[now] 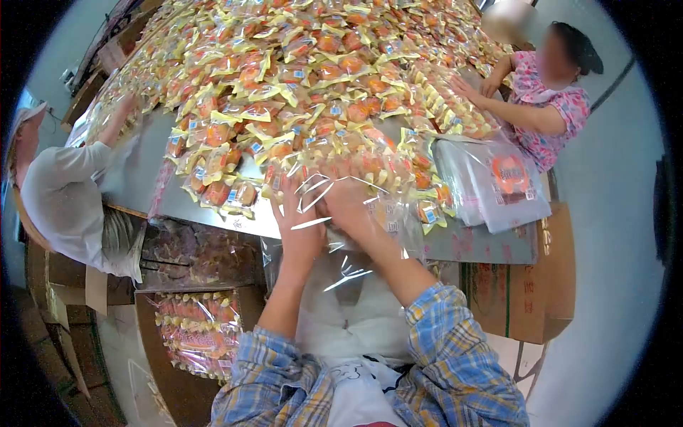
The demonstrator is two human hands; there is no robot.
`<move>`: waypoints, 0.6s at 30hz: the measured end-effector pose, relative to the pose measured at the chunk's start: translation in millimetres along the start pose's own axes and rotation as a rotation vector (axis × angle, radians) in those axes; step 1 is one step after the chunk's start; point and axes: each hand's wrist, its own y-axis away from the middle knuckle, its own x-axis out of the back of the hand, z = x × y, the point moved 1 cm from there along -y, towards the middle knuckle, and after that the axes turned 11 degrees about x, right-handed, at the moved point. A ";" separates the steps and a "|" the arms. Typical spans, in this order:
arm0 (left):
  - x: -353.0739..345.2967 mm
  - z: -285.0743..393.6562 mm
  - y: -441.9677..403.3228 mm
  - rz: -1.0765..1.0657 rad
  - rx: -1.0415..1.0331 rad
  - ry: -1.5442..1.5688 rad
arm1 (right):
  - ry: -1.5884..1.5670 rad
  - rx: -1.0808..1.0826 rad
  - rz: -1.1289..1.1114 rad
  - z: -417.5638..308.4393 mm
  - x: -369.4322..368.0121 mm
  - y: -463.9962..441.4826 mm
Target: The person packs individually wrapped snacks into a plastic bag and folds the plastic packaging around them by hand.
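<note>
A large clear plastic bag (348, 267) lies over the table's front edge, around both of my hands. Wrapped snack packets (356, 167) in rows are at its far end, just beyond my fingers. My left hand (297, 220) reaches into the bag with its fingers spread against the packets. My right hand (348, 203) is beside it, also under the plastic, with its fingers bent toward the packets; glare and film hide what the fingertips hold. Loose yellow-edged packets (249, 107) are heaped beyond the hands.
Flat printed bags (491, 185) are stacked at the table's right. A co-worker (541, 107) handles packets at the right, another (71, 192) at the left. An open carton of packed bags (196, 331) stands below left, a cardboard box (523, 292) below right.
</note>
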 end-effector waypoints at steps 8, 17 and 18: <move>-5.5 -3.2 20.9 -0.201 0.026 -0.119 | 0.258 -0.016 -0.044 14.3 -34.3 -7.6; 115.0 11.0 121.4 0.157 -0.223 0.233 | 0.108 0.090 0.077 -2.4 -13.8 -10.2; 121.9 6.5 114.9 0.259 -0.114 0.188 | 0.131 0.125 0.073 -3.2 -16.8 -10.8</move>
